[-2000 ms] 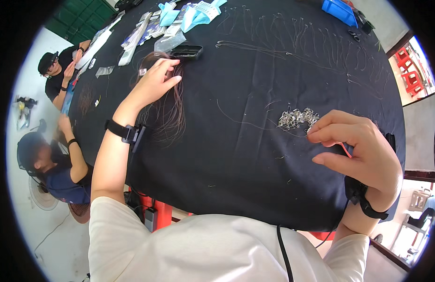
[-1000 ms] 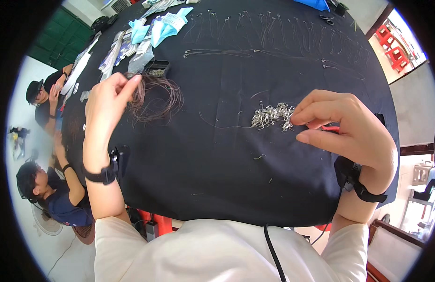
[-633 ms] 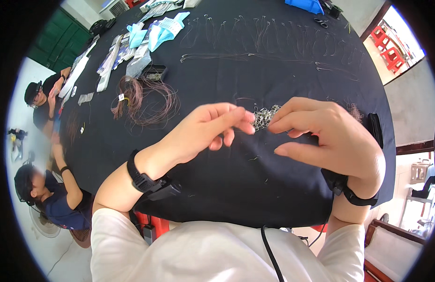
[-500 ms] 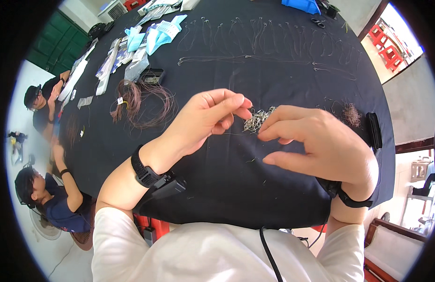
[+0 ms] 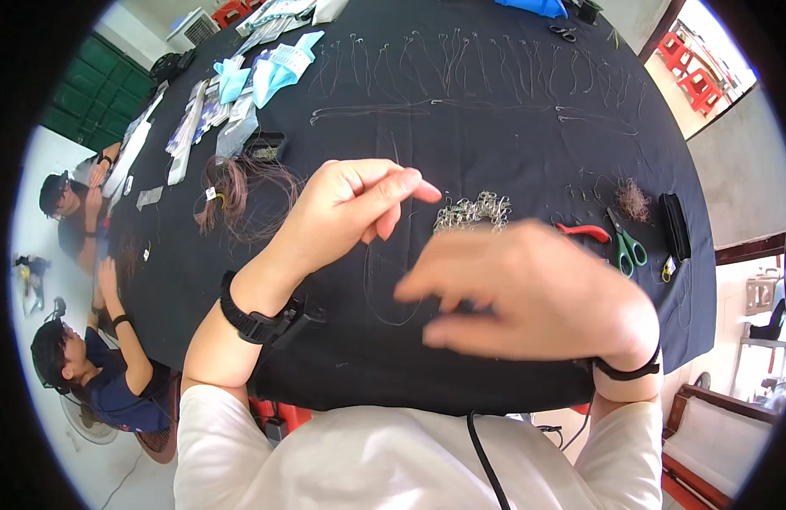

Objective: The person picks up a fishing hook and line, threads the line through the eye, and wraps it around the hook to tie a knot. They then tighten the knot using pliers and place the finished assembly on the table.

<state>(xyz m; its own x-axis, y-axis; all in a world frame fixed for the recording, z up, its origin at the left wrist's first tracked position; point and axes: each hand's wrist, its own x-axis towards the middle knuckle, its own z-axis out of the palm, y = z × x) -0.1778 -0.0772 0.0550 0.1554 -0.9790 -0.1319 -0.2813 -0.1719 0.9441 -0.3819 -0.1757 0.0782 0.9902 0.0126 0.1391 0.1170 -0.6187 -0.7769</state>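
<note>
My left hand is raised over the black tablecloth, its thumb and index finger pinched together on a thin line. The line hangs below the fingers in a loose loop; whatever is at the fingertips is too small to make out. My right hand hovers to the right of that loop, blurred by motion, with thumb and index finger apart and nothing visible between them. Just beyond it lies a pile of small silvery metal loops. Red-handled pliers and green-handled scissors rest right of the pile.
Rows of fine lines with small ends lie across the far cloth. Left stand a bundle of brownish line, a small dark box and blue-white packets. A tangle of line and a black case lie right. Two people sit left.
My right hand has moved left and toward me, uncovering the pliers and scissors. My left hand has shifted slightly left, and the line now hangs in a loop beneath it.
</note>
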